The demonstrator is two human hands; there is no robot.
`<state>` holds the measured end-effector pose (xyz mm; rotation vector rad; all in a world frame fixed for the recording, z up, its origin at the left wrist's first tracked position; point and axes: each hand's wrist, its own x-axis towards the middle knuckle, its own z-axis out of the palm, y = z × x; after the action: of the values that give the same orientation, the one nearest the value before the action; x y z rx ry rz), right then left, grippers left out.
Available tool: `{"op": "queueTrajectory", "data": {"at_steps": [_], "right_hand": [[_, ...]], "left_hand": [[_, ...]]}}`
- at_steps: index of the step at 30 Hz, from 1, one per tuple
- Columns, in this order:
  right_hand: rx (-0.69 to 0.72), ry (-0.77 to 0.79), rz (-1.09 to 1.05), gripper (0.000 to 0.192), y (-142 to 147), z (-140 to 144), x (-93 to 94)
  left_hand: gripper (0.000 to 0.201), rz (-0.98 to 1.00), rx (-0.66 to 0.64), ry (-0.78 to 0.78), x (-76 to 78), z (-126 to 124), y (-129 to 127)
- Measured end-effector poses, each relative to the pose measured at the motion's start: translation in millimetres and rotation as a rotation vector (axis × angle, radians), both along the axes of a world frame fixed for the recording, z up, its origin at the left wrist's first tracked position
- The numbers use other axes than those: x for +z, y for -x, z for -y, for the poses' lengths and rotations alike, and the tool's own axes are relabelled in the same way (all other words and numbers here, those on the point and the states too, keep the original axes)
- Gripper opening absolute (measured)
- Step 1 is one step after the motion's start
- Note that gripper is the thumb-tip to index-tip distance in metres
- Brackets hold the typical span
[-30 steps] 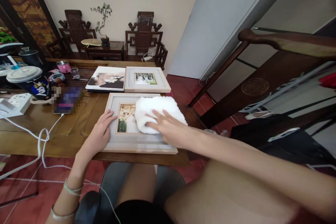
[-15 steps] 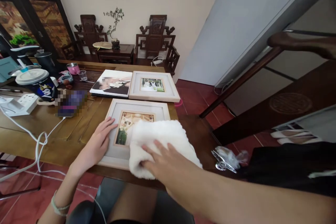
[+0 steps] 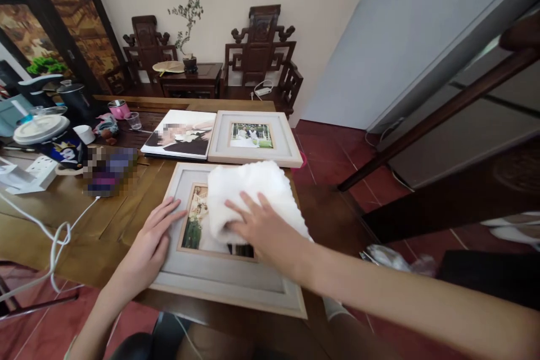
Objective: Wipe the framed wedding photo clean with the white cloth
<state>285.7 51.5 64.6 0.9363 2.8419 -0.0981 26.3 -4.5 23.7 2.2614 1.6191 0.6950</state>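
A light wooden picture frame (image 3: 236,306) lies flat at the table's front edge, its photo partly covered. Over the upper right part of the frame is a folded, fluffy white towel (image 3: 257,185). My right hand (image 3: 264,228) presses on the towel with fingers spread, its thumb side at the folded lower edge, holding the cloth against the frame. On the frame's left border rests my left hand (image 3: 154,242), fingers stretched out and lying flat, steadying that side.
Behind lie a second frame (image 3: 291,143) and a photo album (image 3: 177,149). To the left are a phone (image 3: 112,171), a lidded cup (image 3: 59,146), a pink mug (image 3: 119,108) and a white cable (image 3: 57,244). A dark wooden chair (image 3: 442,211) stands at the right.
The towel and my right hand have moved up across the frame, uncovering its lower part. My left hand stays on the left border. The view has shifted slightly.
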Motion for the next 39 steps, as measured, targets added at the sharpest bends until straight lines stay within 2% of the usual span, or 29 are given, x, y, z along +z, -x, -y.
{"op": "queueTrajectory", "data": {"at_steps": [4,7,9,12,15,18,20,23,24,26,28,32,36,39], "right_hand": [[0.085,0.138,-0.037,0.029,2,55,9.8],[0.110,0.264,-0.052,0.029,3,73,15.6],[0.072,0.289,-0.076,0.046,1,64,14.7],[-0.006,0.188,-0.080,0.065,-2,28,5.2],[-0.021,0.006,-0.076,0.068,-5,-15,-6.2],[-0.028,-0.087,-0.045,0.067,0,-33,-8.2],[-0.072,-0.078,0.006,0.065,8,-21,-2.8],[-0.106,0.035,0.049,0.063,24,21,11.1],[-0.076,0.096,0.069,0.061,28,36,16.0],[-0.028,0.201,0.094,0.043,32,59,24.4],[0.015,0.247,0.074,0.043,31,67,29.2],[0.116,0.180,0.007,0.067,22,39,26.9],[0.202,0.071,-0.033,0.061,20,-7,13.2],[0.236,0.012,-0.089,0.059,19,-28,0.0]], "left_hand": [[0.047,0.005,-0.010,-0.024,-4.0,-4,3],[0.046,0.012,-0.010,-0.018,-4.9,-6,4],[0.044,0.019,-0.026,-0.013,-4.2,-7,5],[0.044,0.023,-0.061,-0.016,-1.5,-8,6],[0.045,0.026,-0.079,-0.008,1.2,-9,7],[0.045,0.059,-0.064,-0.006,1.0,-7,5],[0.044,0.095,-0.043,-0.008,-0.9,-6,4],[0.041,0.159,-0.010,-0.001,-3.3,-5,4],[0.040,0.178,-0.004,0.004,-3.3,-6,4],[0.038,0.208,-0.014,0.029,-1.9,-6,4],[0.037,0.240,-0.041,0.065,0.8,-6,5],[0.035,0.311,-0.052,0.094,5.2,-6,8],[0.036,0.277,-0.050,0.087,4.5,-8,9],[0.039,0.211,-0.053,0.085,3.1,-9,10]]}}
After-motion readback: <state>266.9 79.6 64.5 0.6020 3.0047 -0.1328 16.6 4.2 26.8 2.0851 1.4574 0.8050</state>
